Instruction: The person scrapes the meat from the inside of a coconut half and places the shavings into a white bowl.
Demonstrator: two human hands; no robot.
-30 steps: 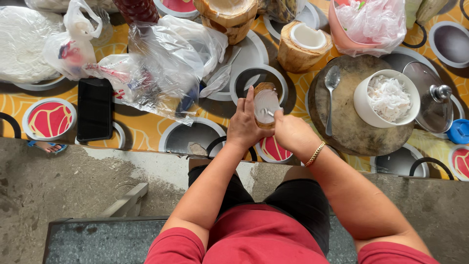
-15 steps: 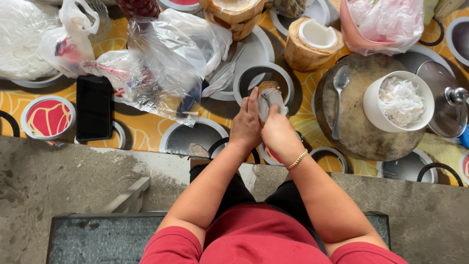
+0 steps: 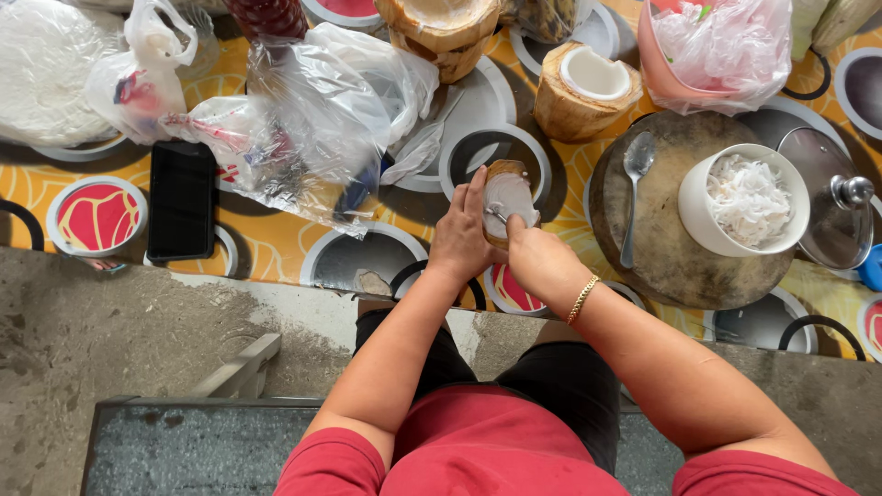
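Clear plastic bags (image 3: 312,119) upper left; hands (image 3: 501,243) closed around coconut half (image 3: 508,195).

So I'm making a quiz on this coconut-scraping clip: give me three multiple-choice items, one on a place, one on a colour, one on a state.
1. Where does the spoon lie?
A on the round wooden board
B in the white bowl
C on the phone

2. What colour is the bowl of coconut shreds?
A red
B white
C black

3. How is the coconut piece held?
A lying untouched
B in both hands
C in a bag

Answers:
1 A, it rests on bare board beside the bowl.
2 B, its rim is white.
3 B, the left hand cups it and the right hand works at it.
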